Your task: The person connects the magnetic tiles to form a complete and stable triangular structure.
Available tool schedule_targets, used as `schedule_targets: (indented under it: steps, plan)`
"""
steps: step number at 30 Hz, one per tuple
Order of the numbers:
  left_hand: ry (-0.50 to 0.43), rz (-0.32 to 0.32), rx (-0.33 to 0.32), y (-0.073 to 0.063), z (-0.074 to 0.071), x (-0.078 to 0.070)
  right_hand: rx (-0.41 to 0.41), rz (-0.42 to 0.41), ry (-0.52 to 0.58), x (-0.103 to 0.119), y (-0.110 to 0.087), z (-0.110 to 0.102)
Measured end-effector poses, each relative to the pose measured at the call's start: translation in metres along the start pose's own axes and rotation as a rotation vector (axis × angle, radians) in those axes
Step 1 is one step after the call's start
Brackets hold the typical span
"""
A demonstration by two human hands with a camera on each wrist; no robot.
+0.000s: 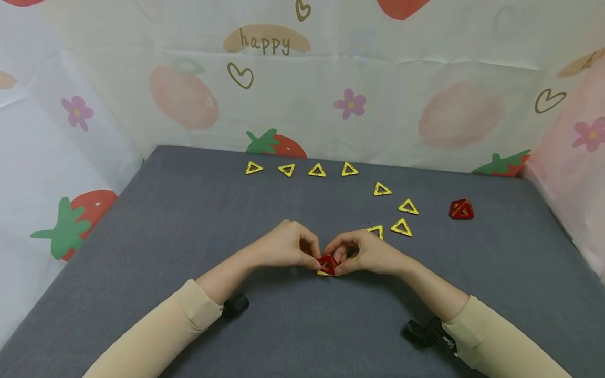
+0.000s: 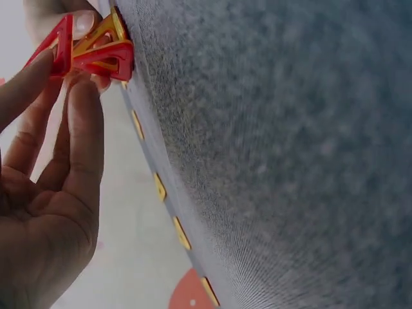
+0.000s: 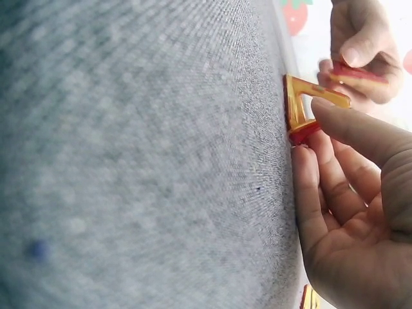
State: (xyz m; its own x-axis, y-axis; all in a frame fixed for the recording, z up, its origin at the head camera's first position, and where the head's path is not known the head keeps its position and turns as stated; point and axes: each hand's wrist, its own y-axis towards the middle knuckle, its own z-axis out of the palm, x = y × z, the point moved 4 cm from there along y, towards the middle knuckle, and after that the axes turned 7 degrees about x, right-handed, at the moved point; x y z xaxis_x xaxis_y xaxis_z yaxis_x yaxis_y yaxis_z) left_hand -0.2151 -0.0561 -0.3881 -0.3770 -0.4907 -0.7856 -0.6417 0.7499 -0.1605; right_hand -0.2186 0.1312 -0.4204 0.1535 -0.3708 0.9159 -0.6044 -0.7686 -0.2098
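Note:
My left hand [image 1: 285, 245] is at the middle of the table, its thumb and fingers pinching a red triangle tile [image 2: 63, 50] with an open centre. In the left wrist view this tile is raised beside a small group of joined triangle tiles [image 2: 119, 59], red and yellow, low on the table. From the right, my right hand [image 1: 371, 252] holds that group, the thumb against a yellow triangle tile [image 3: 298, 106] that stands tilted up. A red edge shows beneath it in the right wrist view. Fingers partly hide the group in the head view.
Several loose yellow triangle tiles [image 1: 317, 170] lie in a curved row along the back and right of the grey table [image 1: 189, 205]. One yellow tile [image 1: 376, 231] is partly behind my right hand. A red pyramid-like piece [image 1: 461, 209] sits at the right. Behind hangs a printed cloth [image 1: 293, 94].

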Motion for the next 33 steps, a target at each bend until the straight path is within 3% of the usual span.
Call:
schedule_targets:
  steps: [9,20,33]
  plan:
    - [0.029,-0.045,-0.007,0.002,0.006,0.004,-0.005,0.002,0.013,0.000,0.000,-0.001]
    - [0.096,-0.095,-0.036,0.002,0.013,-0.002,-0.001,-0.001,0.022,-0.002,0.000,-0.001]
    - [0.169,-0.088,-0.049,0.005,0.017,-0.003,-0.004,-0.002,0.041,-0.001,-0.002,-0.001]
